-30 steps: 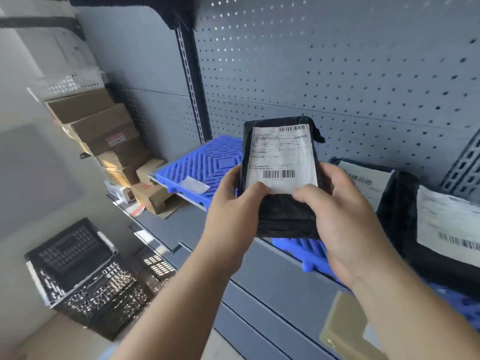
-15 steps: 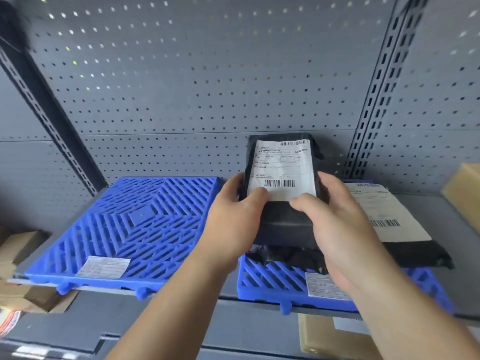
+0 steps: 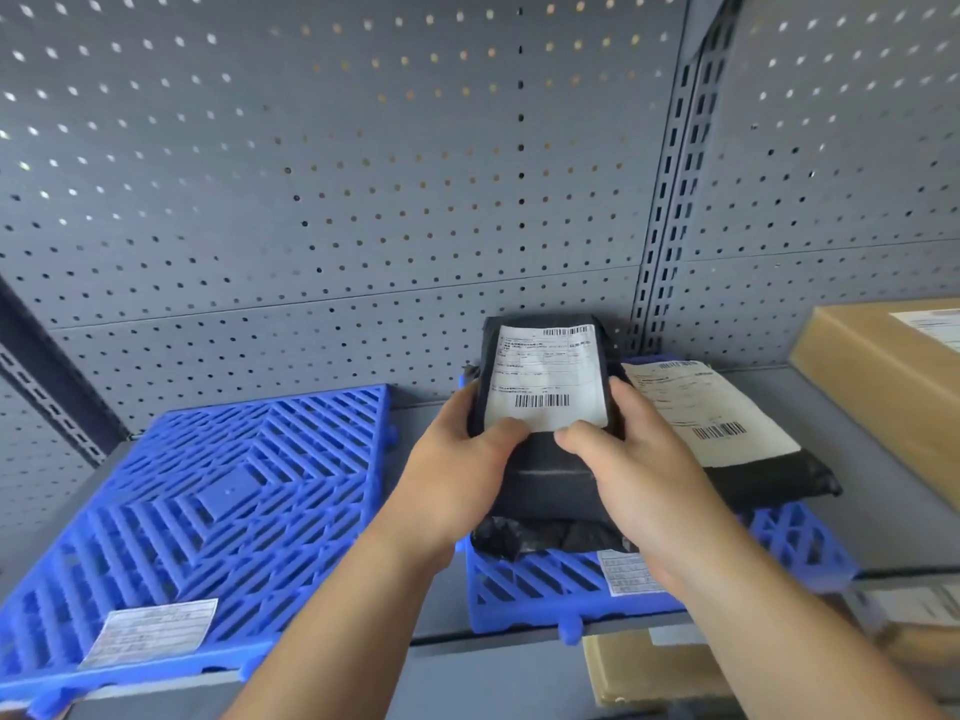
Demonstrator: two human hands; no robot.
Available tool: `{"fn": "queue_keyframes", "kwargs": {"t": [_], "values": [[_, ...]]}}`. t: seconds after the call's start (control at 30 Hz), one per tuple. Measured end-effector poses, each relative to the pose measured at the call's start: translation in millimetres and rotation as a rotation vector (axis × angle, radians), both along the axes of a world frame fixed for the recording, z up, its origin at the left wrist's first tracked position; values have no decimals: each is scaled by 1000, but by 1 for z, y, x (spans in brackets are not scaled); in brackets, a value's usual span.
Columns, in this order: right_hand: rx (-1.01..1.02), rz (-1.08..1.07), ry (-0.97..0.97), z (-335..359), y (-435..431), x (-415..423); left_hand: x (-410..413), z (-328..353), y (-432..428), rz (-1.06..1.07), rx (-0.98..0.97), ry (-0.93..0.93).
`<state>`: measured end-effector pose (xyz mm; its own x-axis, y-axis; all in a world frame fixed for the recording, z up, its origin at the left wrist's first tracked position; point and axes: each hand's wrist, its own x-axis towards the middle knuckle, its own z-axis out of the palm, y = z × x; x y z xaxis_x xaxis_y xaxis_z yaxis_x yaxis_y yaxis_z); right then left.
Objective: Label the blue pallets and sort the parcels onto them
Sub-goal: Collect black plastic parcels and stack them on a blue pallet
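Fingers [image 3: 625, 402] curled round the black plastic-wrapped parcel [image 3: 545, 475] from both sides, tips hidden behind it, thumbs pinching its white label [image 3: 545, 376]; left hand [image 3: 457, 470] and right hand [image 3: 644, 475] held it tilted over the right-hand blue slatted plastic pallet [image 3: 524, 584], its label print unreadable

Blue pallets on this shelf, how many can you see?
2. The left pallet holds only a label. The right pallet lies below the held parcel and carries another parcel. Others may lie outside the frame.
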<state>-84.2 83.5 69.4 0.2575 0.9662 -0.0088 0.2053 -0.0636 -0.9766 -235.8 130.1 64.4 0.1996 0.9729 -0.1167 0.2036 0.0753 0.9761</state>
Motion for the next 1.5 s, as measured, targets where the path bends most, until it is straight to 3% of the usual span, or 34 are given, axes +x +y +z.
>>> {"fn": "queue_keyframes", "kwargs": {"t": [0.17, 0.33, 0.6, 0.87, 1.1, 1.5], "values": [[-7, -121, -76, -1, -2, -1, -7, 3, -5, 90, 58, 13], [54, -184, -175, 0, -7, -4, -18, 0, -9, 107, 231, 153], [128, -245, -450, 6, -33, -1, -8, 17, -30, 23, 618, 385], [192, -268, -640, 12, -72, 30, 29, 32, -55, -25, 780, 534], [170, -411, -761, 7, -130, 101, 98, 31, -91, -126, 859, 516], [-50, -694, -810, -11, -287, 257, 285, 2, -202, -435, 903, 506]]}}
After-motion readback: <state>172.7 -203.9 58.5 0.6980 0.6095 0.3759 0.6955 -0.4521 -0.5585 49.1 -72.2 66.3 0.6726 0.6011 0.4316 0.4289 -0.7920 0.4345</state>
